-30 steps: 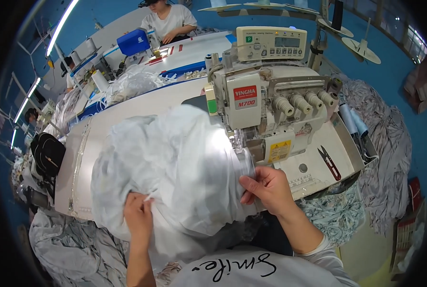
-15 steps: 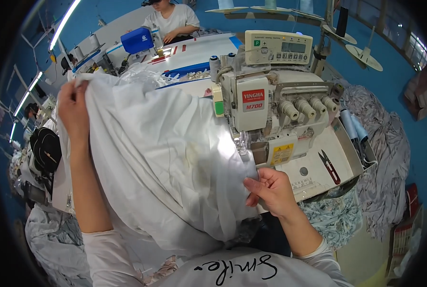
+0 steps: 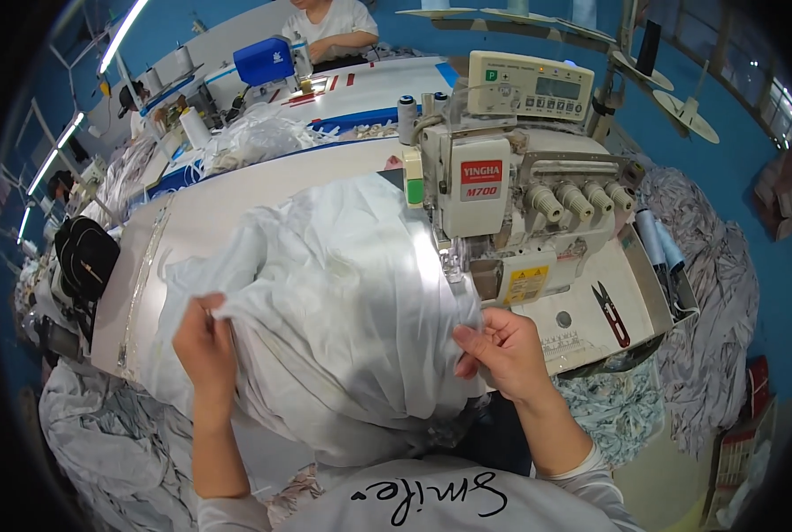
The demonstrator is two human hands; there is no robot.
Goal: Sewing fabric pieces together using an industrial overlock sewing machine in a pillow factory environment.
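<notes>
A large piece of thin white fabric (image 3: 343, 293) lies heaped on the sewing table in front of me. My left hand (image 3: 203, 341) pinches a fold of it at the left side of the heap. My right hand (image 3: 502, 350) grips the fabric's right edge, close to the needle area of the white overlock sewing machine (image 3: 502, 204). The fabric drapes over the table's front edge toward my lap.
Black thread snips (image 3: 611, 310) lie on the machine bed at right. Grey and patterned fabric piles (image 3: 706, 310) hang right of the table, more white cloth (image 3: 86, 443) at lower left. A person sits at a far table with a blue box (image 3: 267, 60). A black cap (image 3: 86, 257) sits left.
My left hand, raised high with the fabric spread half a second ago, has come down to the table; the cloth has dropped into a heap. My right hand stayed by the machine.
</notes>
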